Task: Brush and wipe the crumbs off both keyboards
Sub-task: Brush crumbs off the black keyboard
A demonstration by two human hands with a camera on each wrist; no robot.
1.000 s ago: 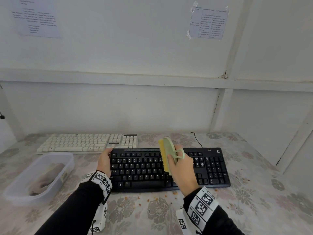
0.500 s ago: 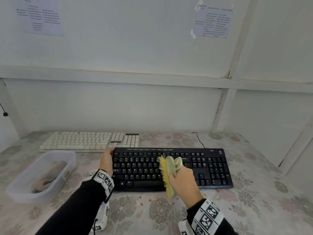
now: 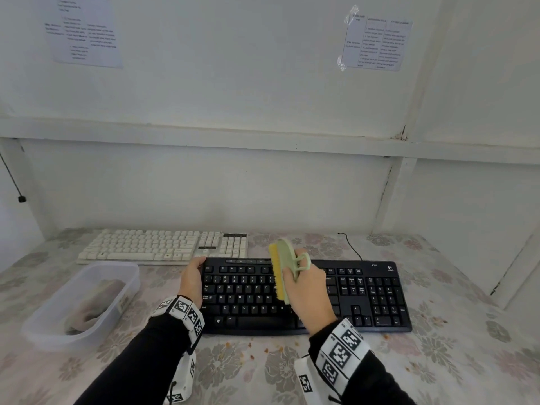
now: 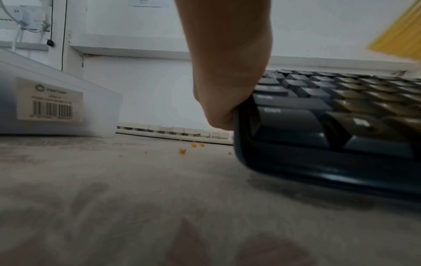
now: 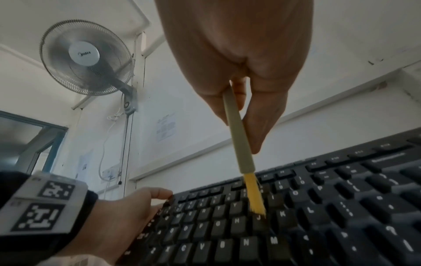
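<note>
Now brushing the black keyboard [image 3: 306, 296], middle of the board.

Right hand [image 3: 309, 290] wrapped round the green brush [image 3: 285, 266], a finger through its loop handle, yellow bristles [image 5: 256, 196] turned left and touching the keys near the J. Left hand [image 3: 191, 280] clamped on the black keyboard's left end, thumb on top near the upper corner, fingers curled at the edge. White keyboard [image 3: 163, 247] lying behind and to the left, just beyond the black one, untouched. Orange crumbs [image 3: 266, 350] scattered on the floral tablecloth [image 3: 467, 361] in front of the black keyboard, a few more [image 4: 182, 151] beside its left end. Clear plastic tub [image 3: 84, 302] at left with a brownish cloth [image 3: 96, 302] inside. Printed sheets [image 3: 377, 42] taped to the white wall; wall fan [image 5: 86, 57] seen in the right wrist view.
</note>
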